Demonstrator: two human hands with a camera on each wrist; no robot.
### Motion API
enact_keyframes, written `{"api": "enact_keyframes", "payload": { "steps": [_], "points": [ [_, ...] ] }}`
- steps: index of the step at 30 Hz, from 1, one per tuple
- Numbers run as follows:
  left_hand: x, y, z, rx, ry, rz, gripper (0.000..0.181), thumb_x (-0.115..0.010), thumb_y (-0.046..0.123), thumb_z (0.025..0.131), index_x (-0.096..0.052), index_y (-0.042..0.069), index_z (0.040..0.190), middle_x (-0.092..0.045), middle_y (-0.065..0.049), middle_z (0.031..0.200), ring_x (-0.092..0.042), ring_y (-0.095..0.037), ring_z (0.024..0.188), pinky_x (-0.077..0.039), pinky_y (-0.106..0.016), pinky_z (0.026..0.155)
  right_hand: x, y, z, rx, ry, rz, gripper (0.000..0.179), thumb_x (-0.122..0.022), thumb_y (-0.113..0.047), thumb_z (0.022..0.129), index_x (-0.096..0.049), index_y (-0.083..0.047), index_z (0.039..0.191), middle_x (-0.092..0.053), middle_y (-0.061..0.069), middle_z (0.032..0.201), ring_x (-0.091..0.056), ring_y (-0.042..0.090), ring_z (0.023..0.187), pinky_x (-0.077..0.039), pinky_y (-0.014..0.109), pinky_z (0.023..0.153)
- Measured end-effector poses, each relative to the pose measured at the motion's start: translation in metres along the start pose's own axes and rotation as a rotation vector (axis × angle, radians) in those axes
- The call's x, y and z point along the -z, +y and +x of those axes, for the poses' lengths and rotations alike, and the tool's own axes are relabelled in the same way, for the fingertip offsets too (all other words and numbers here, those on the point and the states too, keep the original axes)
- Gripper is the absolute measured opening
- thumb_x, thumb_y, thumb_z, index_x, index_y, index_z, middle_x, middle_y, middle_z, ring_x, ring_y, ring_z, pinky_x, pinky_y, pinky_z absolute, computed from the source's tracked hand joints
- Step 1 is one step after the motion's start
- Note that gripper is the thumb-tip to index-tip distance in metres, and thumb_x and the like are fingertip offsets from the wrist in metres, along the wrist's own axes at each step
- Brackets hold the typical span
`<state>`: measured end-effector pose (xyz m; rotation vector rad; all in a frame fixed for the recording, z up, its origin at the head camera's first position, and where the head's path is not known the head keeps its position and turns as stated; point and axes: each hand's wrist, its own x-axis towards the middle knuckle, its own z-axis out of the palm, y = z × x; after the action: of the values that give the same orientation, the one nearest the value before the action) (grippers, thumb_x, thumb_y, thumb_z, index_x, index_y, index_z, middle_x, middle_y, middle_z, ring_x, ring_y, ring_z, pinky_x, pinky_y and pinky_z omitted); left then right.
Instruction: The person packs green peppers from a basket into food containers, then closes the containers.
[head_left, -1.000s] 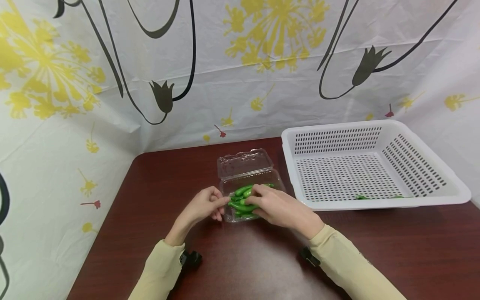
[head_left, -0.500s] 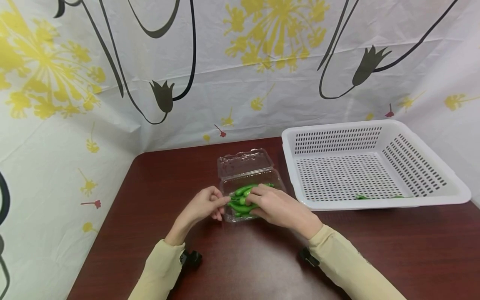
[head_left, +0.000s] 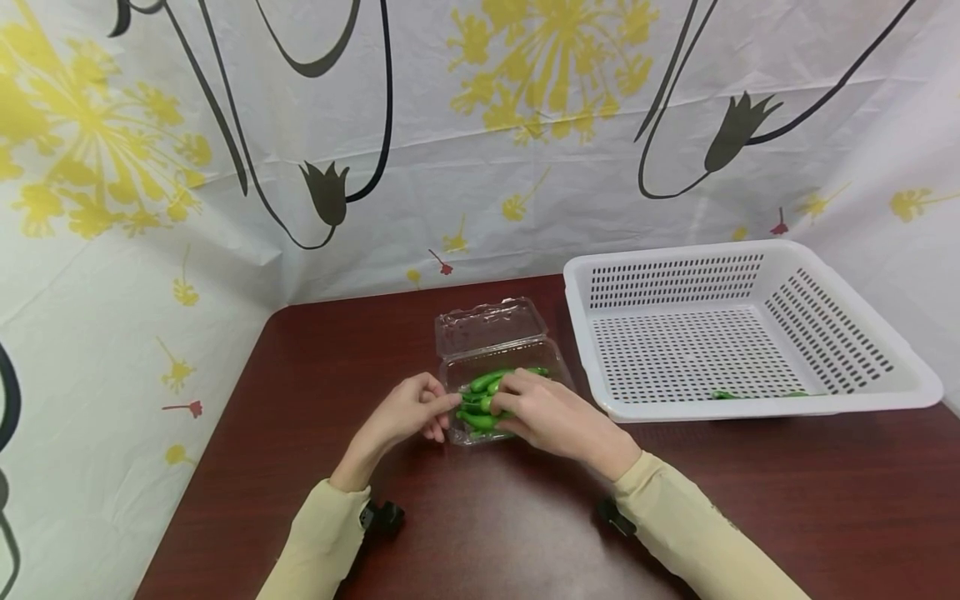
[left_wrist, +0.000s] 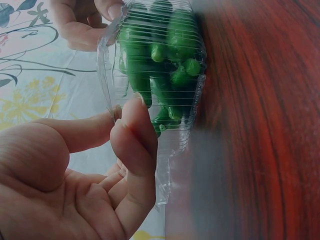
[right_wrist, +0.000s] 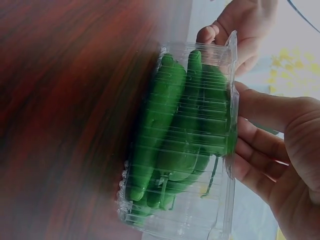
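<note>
A clear plastic clamshell box [head_left: 459, 436] holds several green chili peppers [head_left: 480, 421], its lid [head_left: 491, 327] folded back behind it. My left hand [head_left: 407, 410] pinches the box's left wall; in the left wrist view, the thumb reaches the rim and a bent finger [left_wrist: 134, 132] lies against the outside. My right hand [head_left: 558, 417] reaches over the front right of the box, its curled fingers and thumb pinching a green pepper among the others. In the right wrist view, peppers [right_wrist: 157, 125] show through the ribbed wall, while the fingertips are partly hidden behind the rim.
To the right stands a large white slotted basket [head_left: 847, 407], with a few green pieces [head_left: 723, 394] near its front wall. The box rests on a dark red wooden table [head_left: 480, 525]. A patterned white sheet [head_left: 480, 192] hangs behind and at the sides.
The peppers under my right fingers have shifted slightly, and the right hand and forearm have edged a little left. My left hand stays at the box wall.
</note>
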<state>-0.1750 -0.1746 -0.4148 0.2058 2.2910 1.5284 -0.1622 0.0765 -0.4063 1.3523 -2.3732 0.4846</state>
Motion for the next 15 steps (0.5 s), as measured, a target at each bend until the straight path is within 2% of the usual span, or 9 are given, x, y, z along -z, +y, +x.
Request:
{"api": "enact_keyframes", "payload": {
  "steps": [15],
  "points": [
    [-0.0005, 0.0003, -0.0004, 0.009, -0.002, -0.003, 0.022, -0.065, 0.018, 0.101, -0.052, 0.001, 0.097, -0.064, -0.013, 0.07, -0.061, -0.017, 0.051, -0.053, -0.03, 0.052, -0.0042, -0.0019, -0.0008, -0.044, 0.039, -0.036, 0.019, -0.084, -0.024, 0.084, -0.068, -0.013, 0.088, -0.058, -0.002, 0.089, -0.058, 0.016, 0.085, -0.053, 0.03, 0.073]
  ]
}}
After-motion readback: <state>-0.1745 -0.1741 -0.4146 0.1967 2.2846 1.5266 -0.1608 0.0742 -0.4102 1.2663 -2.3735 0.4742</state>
